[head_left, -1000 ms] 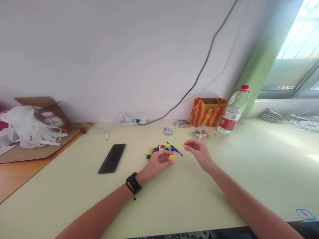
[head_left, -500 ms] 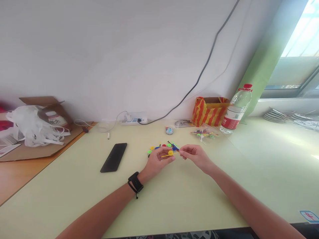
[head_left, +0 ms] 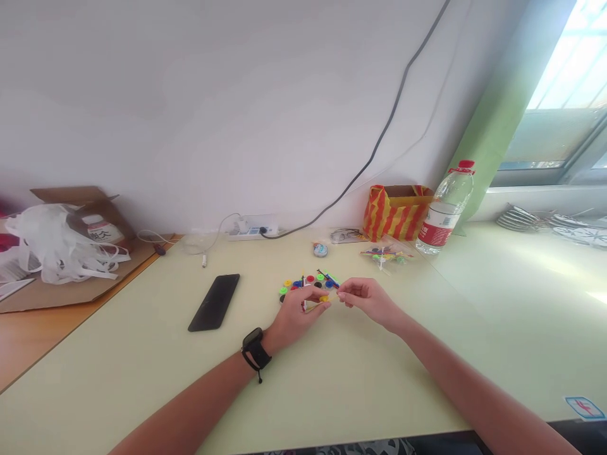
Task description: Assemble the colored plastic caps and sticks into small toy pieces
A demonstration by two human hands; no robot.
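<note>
Gap between phone (head_left: pixel 214 303) and left hand (head_left: pixel 294 314)

No wording reads with certainty: the white bottle (head_left: pixel 103 230) in the cardboard box (head_left: pixel 71 195) bears large dark Chinese characters, the clear bottle's red-and-white label (head_left: pixel 435 231) blurred print, and the blue-bordered sticker (head_left: pixel 584 407) at the counter's (head_left: pixel 370 379) edge an unclear red mark.

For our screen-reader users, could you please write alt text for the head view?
A person's left hand holds a small yellow disc, the right hand close beside it. Colourful discs lie behind; a phone lies left.
</note>
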